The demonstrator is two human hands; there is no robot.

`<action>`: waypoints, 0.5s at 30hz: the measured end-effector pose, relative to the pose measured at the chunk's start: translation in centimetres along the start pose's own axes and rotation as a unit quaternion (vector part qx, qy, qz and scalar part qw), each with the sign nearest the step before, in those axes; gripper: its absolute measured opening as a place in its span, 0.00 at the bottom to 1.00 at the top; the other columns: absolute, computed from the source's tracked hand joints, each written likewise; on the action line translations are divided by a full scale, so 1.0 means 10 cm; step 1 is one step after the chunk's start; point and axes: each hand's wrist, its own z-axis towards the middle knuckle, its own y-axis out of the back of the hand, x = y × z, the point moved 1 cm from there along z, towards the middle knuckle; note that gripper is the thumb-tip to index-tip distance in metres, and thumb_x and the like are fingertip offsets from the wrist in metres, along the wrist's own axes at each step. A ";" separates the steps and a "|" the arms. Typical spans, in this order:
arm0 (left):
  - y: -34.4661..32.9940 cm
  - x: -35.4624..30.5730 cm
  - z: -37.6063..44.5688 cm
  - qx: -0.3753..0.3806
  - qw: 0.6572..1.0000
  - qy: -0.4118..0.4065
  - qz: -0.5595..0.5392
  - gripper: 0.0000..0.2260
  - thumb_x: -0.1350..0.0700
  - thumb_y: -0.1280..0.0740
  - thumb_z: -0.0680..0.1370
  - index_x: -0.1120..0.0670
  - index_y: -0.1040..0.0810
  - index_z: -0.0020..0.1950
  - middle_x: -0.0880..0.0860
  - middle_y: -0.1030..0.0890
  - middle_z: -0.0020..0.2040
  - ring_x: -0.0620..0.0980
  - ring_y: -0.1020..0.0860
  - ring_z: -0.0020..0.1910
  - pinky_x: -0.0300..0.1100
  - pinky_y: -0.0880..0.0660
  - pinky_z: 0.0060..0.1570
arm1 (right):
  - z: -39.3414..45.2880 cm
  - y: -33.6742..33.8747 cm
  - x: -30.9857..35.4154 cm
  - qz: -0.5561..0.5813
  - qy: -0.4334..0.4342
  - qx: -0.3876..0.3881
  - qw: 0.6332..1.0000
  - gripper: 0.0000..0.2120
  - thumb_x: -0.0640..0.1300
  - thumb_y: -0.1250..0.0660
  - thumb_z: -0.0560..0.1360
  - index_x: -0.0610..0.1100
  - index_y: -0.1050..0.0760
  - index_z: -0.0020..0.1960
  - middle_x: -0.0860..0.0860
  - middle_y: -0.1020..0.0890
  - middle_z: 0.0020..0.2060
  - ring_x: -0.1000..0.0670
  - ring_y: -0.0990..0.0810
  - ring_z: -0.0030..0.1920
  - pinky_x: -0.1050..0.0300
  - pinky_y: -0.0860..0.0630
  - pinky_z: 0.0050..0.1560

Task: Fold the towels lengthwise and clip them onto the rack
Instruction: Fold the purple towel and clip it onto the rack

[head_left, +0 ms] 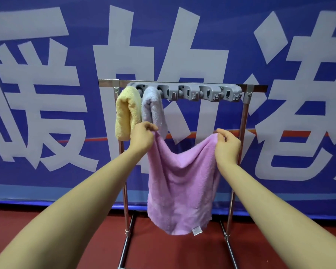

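Bright, even light; wide-angle edge bending.

A pink towel (179, 183) is hanging open in front of the rack (242, 121), pinched at its two top corners, its upper edge sagging between them and a small white label showing at its bottom hem. A yellow towel (125, 111) is hanging folded from the leftmost clip of the grey clip bar (184, 92). A grey towel (153, 109) is hanging folded from the next clip, just beside it. The remaining clips are holding nothing.
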 end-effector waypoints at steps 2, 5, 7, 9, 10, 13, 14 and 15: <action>0.06 0.06 0.05 -0.024 1.000 0.013 0.009 0.18 0.69 0.45 0.75 0.56 0.18 0.52 0.51 0.19 0.51 0.52 0.22 0.52 0.48 0.23 0.52 | 0.04 0.06 0.01 0.009 -0.001 -0.018 1.000 0.16 0.36 0.44 0.79 0.42 0.22 0.61 0.46 0.20 0.58 0.45 0.25 0.61 0.46 0.29 0.66; 0.17 0.12 0.07 -0.070 0.997 0.033 0.024 0.19 0.69 0.45 0.75 0.59 0.21 0.59 0.52 0.20 0.57 0.51 0.25 0.58 0.41 0.29 0.59 | 0.11 0.11 -0.01 0.021 -0.013 -0.040 0.999 0.18 0.33 0.46 0.79 0.43 0.24 0.62 0.46 0.22 0.61 0.44 0.27 0.64 0.47 0.31 0.68; 0.24 0.14 0.05 -0.095 0.994 0.048 0.033 0.20 0.69 0.46 0.75 0.60 0.23 0.61 0.54 0.21 0.58 0.52 0.26 0.59 0.39 0.32 0.58 | 0.15 0.12 -0.03 0.021 -0.030 -0.047 0.998 0.20 0.31 0.47 0.78 0.44 0.24 0.63 0.45 0.23 0.61 0.43 0.29 0.65 0.53 0.32 0.65; 0.27 0.17 0.07 -0.111 0.991 0.068 0.033 0.21 0.69 0.47 0.75 0.58 0.23 0.62 0.56 0.22 0.62 0.56 0.27 0.62 0.47 0.33 0.65 | 0.17 0.12 -0.04 0.014 -0.045 -0.054 0.997 0.21 0.31 0.48 0.79 0.46 0.24 0.63 0.45 0.24 0.60 0.42 0.30 0.63 0.58 0.31 0.58; 0.28 0.17 0.08 -0.114 0.990 0.080 0.035 0.20 0.68 0.46 0.75 0.57 0.23 0.62 0.56 0.22 0.62 0.56 0.27 0.62 0.51 0.34 0.66 | 0.17 0.11 -0.03 0.007 -0.050 -0.057 0.997 0.21 0.32 0.49 0.79 0.46 0.24 0.63 0.46 0.24 0.58 0.42 0.30 0.62 0.58 0.30 0.55; 0.25 0.14 0.08 -0.110 0.988 0.098 0.053 0.17 0.63 0.43 0.78 0.56 0.25 0.64 0.54 0.23 0.64 0.56 0.28 0.63 0.51 0.40 0.68 | 0.17 0.10 0.01 -0.031 -0.039 -0.041 0.998 0.21 0.32 0.48 0.78 0.46 0.26 0.65 0.47 0.25 0.59 0.41 0.31 0.62 0.56 0.30 0.54; 0.24 0.14 0.06 -0.109 0.987 0.092 0.072 0.16 0.61 0.42 0.78 0.56 0.25 0.64 0.53 0.23 0.63 0.56 0.28 0.63 0.51 0.41 0.66 | 0.17 0.10 0.03 -0.060 -0.025 -0.025 0.998 0.21 0.33 0.47 0.77 0.45 0.27 0.66 0.46 0.26 0.62 0.41 0.32 0.62 0.54 0.31 0.57; 0.24 0.15 0.04 -0.112 0.985 0.084 0.097 0.15 0.60 0.41 0.78 0.56 0.24 0.63 0.53 0.22 0.62 0.56 0.28 0.62 0.50 0.41 0.64 | 0.18 0.10 0.04 -0.098 -0.011 -0.008 0.995 0.21 0.33 0.46 0.77 0.44 0.28 0.67 0.45 0.28 0.64 0.40 0.32 0.63 0.52 0.32 0.61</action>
